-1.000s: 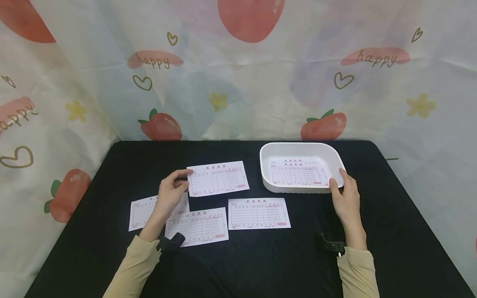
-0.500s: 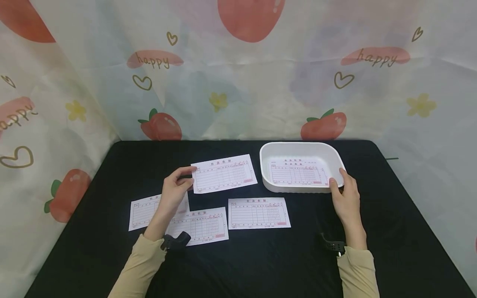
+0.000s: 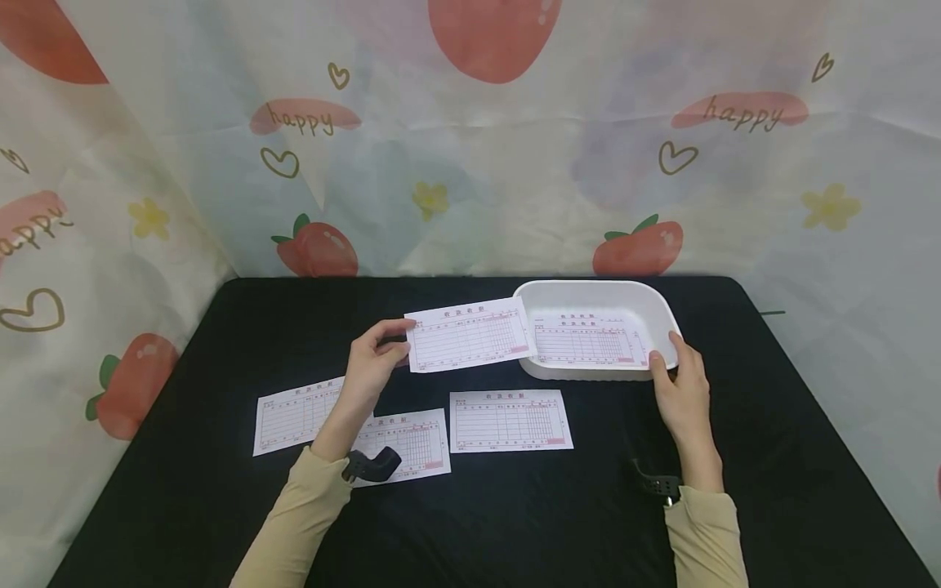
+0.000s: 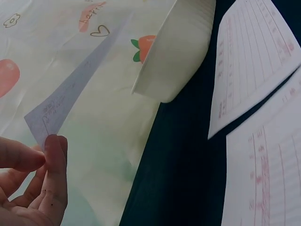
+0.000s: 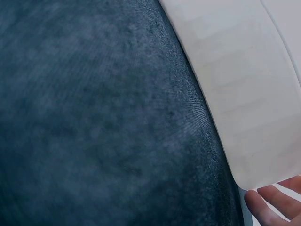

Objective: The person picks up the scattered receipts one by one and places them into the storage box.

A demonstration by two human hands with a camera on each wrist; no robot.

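Observation:
My left hand [image 3: 371, 363] pinches a printed receipt slip [image 3: 470, 335] by its left edge, between thumb and fingers. The slip is raised off the table, and its right end overlaps the left rim of a white plastic tray [image 3: 581, 375] in the head view. Seen from the left wrist, the slip [image 4: 70, 94] stands nearly edge-on. My right hand [image 3: 682, 392] grips the tray's front right corner, thumb at the rim; in the right wrist view its fingers [image 5: 280, 201] lie against the tray wall [image 5: 249, 94]. Inside the tray lie overlapping receipt slips [image 3: 588, 343].
Three more slips lie on the black-covered table [image 3: 529, 514]: one in the middle [image 3: 510, 420], one partly behind the left wrist [image 3: 415, 441], and one farther left [image 3: 294, 412]. A patterned cloth [image 3: 500, 180] hangs behind the table.
My left hand has carried the pinched slip rightward and slightly up, from beside the tray to over its left rim. The right hand and tray have stayed in place.

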